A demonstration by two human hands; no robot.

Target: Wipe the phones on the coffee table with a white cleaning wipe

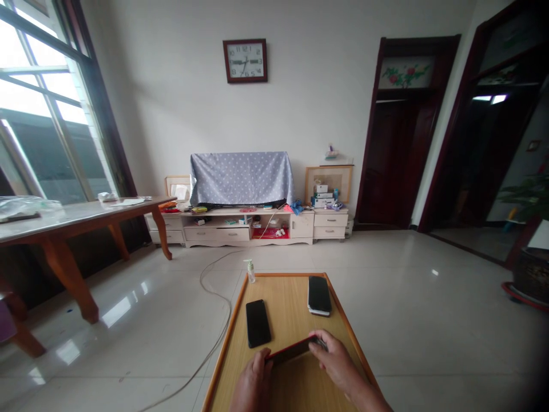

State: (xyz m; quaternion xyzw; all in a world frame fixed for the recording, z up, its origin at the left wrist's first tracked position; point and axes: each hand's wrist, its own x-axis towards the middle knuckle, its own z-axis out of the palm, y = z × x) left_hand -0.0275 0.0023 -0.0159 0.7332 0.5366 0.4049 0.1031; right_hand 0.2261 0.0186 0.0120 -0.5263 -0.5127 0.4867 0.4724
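Observation:
Between my hands is a thin dark phone with a reddish edge, tilted up over the wooden table. My left hand grips its left end, and my right hand pinches its right end near the corner. Just beyond my left hand a black phone lies flat, screen up. Farther off on the right, a small stack of phones rests with a dark one on top and a white edge below. A clear pump bottle stands at the far left corner.
A cable runs along the tiled floor left of the table. A larger table stands by the window. Against the wall is a TV cabinet with a cloth-covered set. A potted plant is at the right.

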